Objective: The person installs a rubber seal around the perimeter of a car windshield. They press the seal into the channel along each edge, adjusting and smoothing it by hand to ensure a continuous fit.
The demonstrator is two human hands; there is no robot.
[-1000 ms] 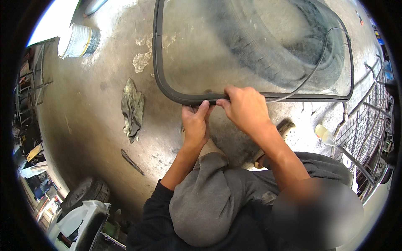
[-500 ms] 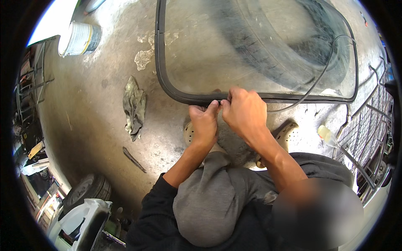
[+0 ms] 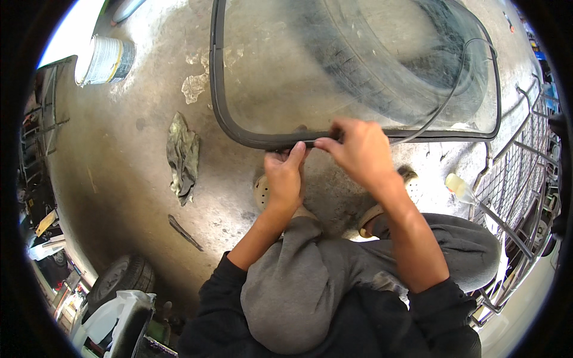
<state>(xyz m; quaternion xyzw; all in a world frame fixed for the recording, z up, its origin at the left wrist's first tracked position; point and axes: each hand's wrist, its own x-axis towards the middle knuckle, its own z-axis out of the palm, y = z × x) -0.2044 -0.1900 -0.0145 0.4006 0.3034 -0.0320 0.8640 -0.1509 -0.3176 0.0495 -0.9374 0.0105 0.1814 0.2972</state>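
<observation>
A glass pane edged with a black rubber seal lies in front of me. My left hand pinches the seal's near edge, thumb on top and fingers curled beneath. Just to its right, my right hand is closed at the same edge, thumb and fingertips close to the left thumb. A thin grey strip loops across the right part of the glass and runs down to my right hand. A short light stretch shows between the two thumbs. What lies inside the right fingers is mostly hidden.
Under the glass a large tyre shows through. A crumpled rag and a dark narrow piece lie on the floor to the left. A paint can stands farther off. On the right are a wire rack and a brush.
My right hand has shifted slightly right and turned, widening the gap to the left thumb. The left hand keeps its pinch on the seal. The whole view has moved slightly.
</observation>
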